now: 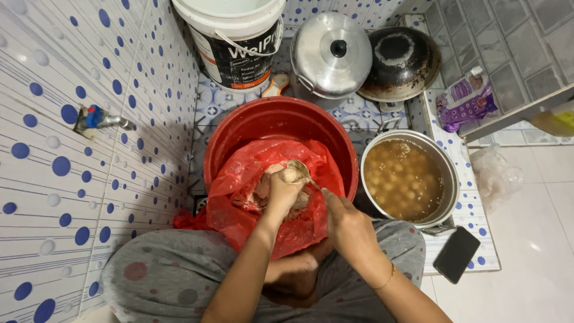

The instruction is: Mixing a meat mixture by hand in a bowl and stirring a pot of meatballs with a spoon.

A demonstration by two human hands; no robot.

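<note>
The left hand (pixel 281 190) is closed around a lump of pale, pinkish paste (pixel 291 175), squeezing it so a small round ball bulges out at the top of the fist, above the red plastic bag (pixel 251 206) that lines the red basin (pixel 263 122) and holds the rest of the mix. Just to its right, the right hand (pixel 347 224) pinches the handle of a metal spoon (pixel 299 167), whose bowl sits against that ball. The paste looks soft, wet and sticky; it would likely smear or lose shape under a hard grip, so a loose fist from below and a scoop at the ball's base seem the sensible way to take it. The bag is thin and limp and would sag if lifted by one edge. Further right, close beside the basin, stands a metal pot (pixel 449 179) of brownish broth with many pale balls floating in it; full of liquid, it is probably heavy and apt to slosh, and its side handles look like the place to hold it. A dark phone (pixel 456 254) lies on the tiled floor (pixel 538 251) near the pot, with a purple packet (pixel 465 101) beyond.
</note>
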